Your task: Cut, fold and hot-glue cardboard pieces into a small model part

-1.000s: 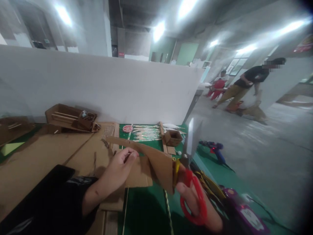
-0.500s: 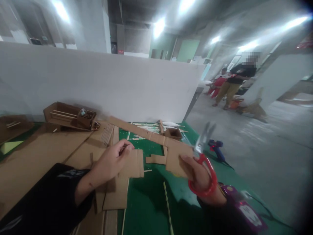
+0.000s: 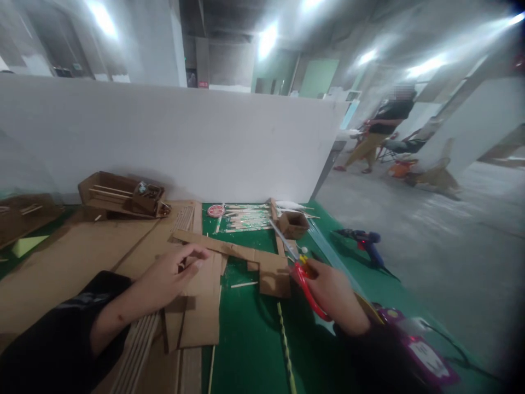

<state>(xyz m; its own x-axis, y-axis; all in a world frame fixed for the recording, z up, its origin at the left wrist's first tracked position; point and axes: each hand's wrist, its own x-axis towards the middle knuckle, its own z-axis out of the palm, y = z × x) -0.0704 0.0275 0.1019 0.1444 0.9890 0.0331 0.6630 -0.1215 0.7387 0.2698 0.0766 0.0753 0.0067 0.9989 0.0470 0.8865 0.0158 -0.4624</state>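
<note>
1. Our right hand (image 3: 328, 290) was closed around the red-handled metal scissors (image 3: 301, 269), the fingers wrapped on the handle and the blades pointing away from us and to the left. Whether the blades stood fully together was too blurred to tell.
2. Our left hand (image 3: 176, 276) had its fingers loosely curled, the thumb tip close to the index finger. We could not tell whether anything was pinched there.
3. Below that hand we saw a flat, rectangular brown cardboard sheet (image 3: 200, 323).
4. The long brown cardboard strip with a square end (image 3: 246, 253) ran slantwise just beyond the left fingers. Its square end lay over the green desk (image 3: 241, 339), just beside the right hand; we could not tell whether they touched.
5. Nearer to us than the strip lay a thin, pale straight stick (image 3: 244, 284) and a twisted yellow-green rod (image 3: 286, 342).
6. Beyond the scissors stood a small, open brown cardboard box (image 3: 293, 225).
</note>
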